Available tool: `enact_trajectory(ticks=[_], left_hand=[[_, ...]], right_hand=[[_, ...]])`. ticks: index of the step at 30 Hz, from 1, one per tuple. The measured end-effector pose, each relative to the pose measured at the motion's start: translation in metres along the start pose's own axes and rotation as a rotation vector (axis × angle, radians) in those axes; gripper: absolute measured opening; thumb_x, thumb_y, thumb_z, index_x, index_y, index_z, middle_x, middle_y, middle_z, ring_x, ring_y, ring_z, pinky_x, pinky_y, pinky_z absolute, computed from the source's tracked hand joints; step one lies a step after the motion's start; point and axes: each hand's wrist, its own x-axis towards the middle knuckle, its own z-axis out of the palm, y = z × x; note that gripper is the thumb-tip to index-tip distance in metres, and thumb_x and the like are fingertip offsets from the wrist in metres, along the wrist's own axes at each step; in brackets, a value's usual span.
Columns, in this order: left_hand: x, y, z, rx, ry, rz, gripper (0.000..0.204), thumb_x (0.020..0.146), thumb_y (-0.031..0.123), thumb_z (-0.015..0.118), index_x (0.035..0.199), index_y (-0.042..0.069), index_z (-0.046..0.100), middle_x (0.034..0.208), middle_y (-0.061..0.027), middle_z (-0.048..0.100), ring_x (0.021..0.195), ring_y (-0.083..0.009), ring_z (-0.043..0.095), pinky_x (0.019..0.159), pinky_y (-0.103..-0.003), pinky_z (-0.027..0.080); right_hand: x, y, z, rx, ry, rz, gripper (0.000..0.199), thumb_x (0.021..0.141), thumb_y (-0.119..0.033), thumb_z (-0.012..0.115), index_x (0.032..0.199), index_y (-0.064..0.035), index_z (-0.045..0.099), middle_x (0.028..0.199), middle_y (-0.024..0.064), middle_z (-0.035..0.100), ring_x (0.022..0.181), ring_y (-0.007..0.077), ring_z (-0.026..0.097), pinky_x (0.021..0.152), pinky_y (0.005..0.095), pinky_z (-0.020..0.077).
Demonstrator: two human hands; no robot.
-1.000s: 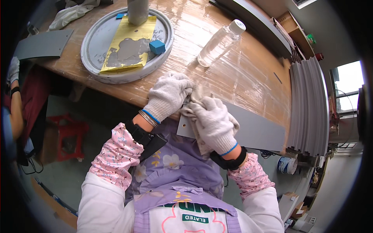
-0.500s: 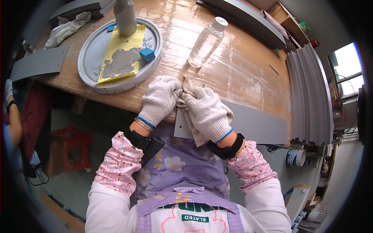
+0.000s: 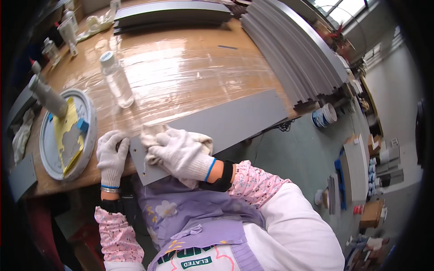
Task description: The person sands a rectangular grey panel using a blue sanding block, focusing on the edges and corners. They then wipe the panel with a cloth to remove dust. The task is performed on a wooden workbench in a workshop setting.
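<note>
My right hand (image 3: 183, 154), in a white knit glove, is closed on a crumpled beige cloth (image 3: 203, 143) and presses it onto a long flat grey panel (image 3: 235, 115). The panel lies along the table's near edge, with small holes at its left end. My left hand (image 3: 112, 156), gloved alike, rests with curled fingers just beside the panel's left end; whatever is inside them, if anything, is hidden. Beyond my hands stands a clear bottle (image 3: 118, 83) with a white cap.
A round grey lid (image 3: 90, 149) at the left bears a yellow sheet (image 3: 60, 135) smeared with grey paste, a blue block (image 3: 82, 125) and a grey bottle (image 3: 49, 98). Stacked grey panels (image 3: 289, 49) stand at the right; more (image 3: 174, 16) lie at the far edge. Several bottles (image 3: 68, 36) stand far left.
The view has swung right, so the table contents sit further left. My left hand has come away from the cloth to the panel's left end; my right hand still holds the cloth on the panel.
</note>
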Motion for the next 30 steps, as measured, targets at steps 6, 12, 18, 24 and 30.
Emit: enact_trajectory(ticks=[6,12,18,24,30], left_hand=[[0.004,0.003,0.011,-0.084,-0.096,0.013,0.015,0.086,0.011,0.071,0.1,0.004,0.072,0.113,-0.0111,0.067,0.109,-0.0295,0.059,0.098,-0.04,0.047],[0.011,0.119,0.025,0.097,-0.182,0.153,0.063,0.078,0.01,0.079,0.136,0.004,0.055,0.141,-0.0202,0.053,0.133,-0.0393,0.048,0.113,-0.047,0.04],[-0.004,0.188,0.059,0.264,-0.575,0.402,0.094,0.065,0.041,0.088,0.144,0.008,0.05,0.153,-0.0198,0.043,0.146,-0.046,0.032,0.123,-0.058,0.02],[-0.005,0.187,0.06,0.278,-0.542,0.37,0.09,0.063,0.03,0.087,0.143,0.01,0.052,0.152,-0.0186,0.044,0.144,-0.0455,0.034,0.123,-0.058,0.021],[-0.005,0.184,0.065,0.255,-0.502,0.405,0.093,0.06,0.023,0.087,0.145,0.011,0.05,0.154,-0.0164,0.042,0.146,-0.0442,0.032,0.124,-0.057,0.021]], right_hand=[[-0.185,0.224,-0.114,-0.568,0.297,1.069,0.038,0.092,-0.019,0.058,0.128,-0.0146,0.067,0.137,0.0132,0.057,0.117,0.0344,0.055,0.099,0.0426,0.0482],[-0.144,0.172,-0.012,-0.663,0.037,0.678,0.041,0.097,-0.026,0.053,0.134,-0.0095,0.058,0.137,0.0158,0.053,0.124,0.0358,0.052,0.107,0.0363,0.0441],[-0.204,0.191,-0.132,-0.509,0.149,0.938,0.031,0.094,-0.02,0.057,0.123,-0.0138,0.065,0.12,0.012,0.059,0.109,0.0315,0.059,0.094,0.0432,0.0514],[-0.193,0.157,-0.1,-0.51,0.187,0.41,0.021,0.084,-0.015,0.063,0.103,-0.014,0.073,0.1,0.0117,0.062,0.098,0.0354,0.06,0.089,0.0454,0.0508],[-0.201,0.208,-0.137,-0.387,0.215,0.673,0.021,0.085,-0.015,0.062,0.104,-0.0169,0.073,0.105,0.0107,0.063,0.104,0.034,0.058,0.09,0.0433,0.0503]])
